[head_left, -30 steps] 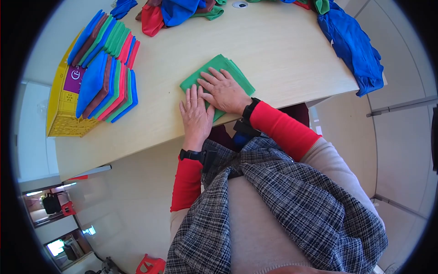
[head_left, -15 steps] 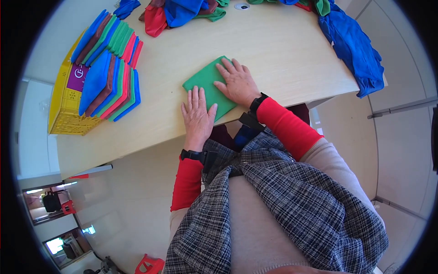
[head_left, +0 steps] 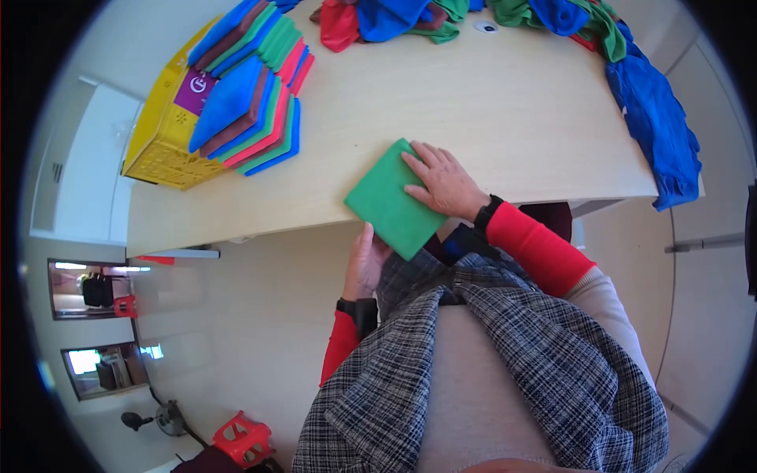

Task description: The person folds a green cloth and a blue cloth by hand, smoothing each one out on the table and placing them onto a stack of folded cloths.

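A folded green cloth (head_left: 394, 199) lies at the table's front edge, its near corner jutting past the edge. My left hand (head_left: 366, 266) is at its lower left side, thumb up along the border and the other fingers hidden beneath the cloth. On the upper right side rests my right hand (head_left: 447, 184), its fingers lying flat and slightly spread over the fabric.
At the left, a yellow crate (head_left: 158, 146) stands beside stacked folded cloths (head_left: 251, 118) in several colours. Loose cloths (head_left: 394, 20) are heaped along the back, and a blue cloth (head_left: 654, 126) hangs over the right end of the table (head_left: 505, 102). A red stool (head_left: 242, 439) is on the floor.
The green cloth has been drawn toward me, partly over the edge. My left hand has gone from lying flat on it to gripping its side; my right hand stays on top. The view has shifted.
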Motion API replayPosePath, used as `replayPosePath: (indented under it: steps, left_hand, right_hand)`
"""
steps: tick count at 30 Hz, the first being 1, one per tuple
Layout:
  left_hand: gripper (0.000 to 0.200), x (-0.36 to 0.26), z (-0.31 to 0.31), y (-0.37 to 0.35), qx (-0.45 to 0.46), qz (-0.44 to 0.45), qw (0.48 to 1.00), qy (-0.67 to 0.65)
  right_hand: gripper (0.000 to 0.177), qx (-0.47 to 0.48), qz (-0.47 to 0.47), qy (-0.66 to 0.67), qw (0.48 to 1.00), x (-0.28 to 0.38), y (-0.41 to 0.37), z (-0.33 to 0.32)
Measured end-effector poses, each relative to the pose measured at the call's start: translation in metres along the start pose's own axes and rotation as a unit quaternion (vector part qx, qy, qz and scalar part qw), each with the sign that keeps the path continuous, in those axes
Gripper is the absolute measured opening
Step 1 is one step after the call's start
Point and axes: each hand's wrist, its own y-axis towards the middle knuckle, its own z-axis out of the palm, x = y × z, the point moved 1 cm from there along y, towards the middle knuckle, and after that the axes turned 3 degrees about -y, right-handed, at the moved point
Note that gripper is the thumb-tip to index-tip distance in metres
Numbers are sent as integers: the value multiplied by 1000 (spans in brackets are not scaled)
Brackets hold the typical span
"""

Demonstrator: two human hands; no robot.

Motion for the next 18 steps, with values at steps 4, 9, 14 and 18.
replayPosePath:
  steps: [4,9,14,18]
  left_hand:
    - [50,4,4,-4,34,-32,971,-233]
    - [50,-18,-1,-9,25,-7,982,-188]
    - [50,-131,6,-15,-20,65,992,-106]
    - [47,-260,2,8,-10,156,984,-80]
  right_hand:
    - [60,12,-61,31,998,27,-7,2]
    - [56,39,-36,136,989,15,-12,-8]
    - [43,-49,45,65,996,-33,-43,-20]
    - [38,-53,51,31,997,-41,-55,-36]
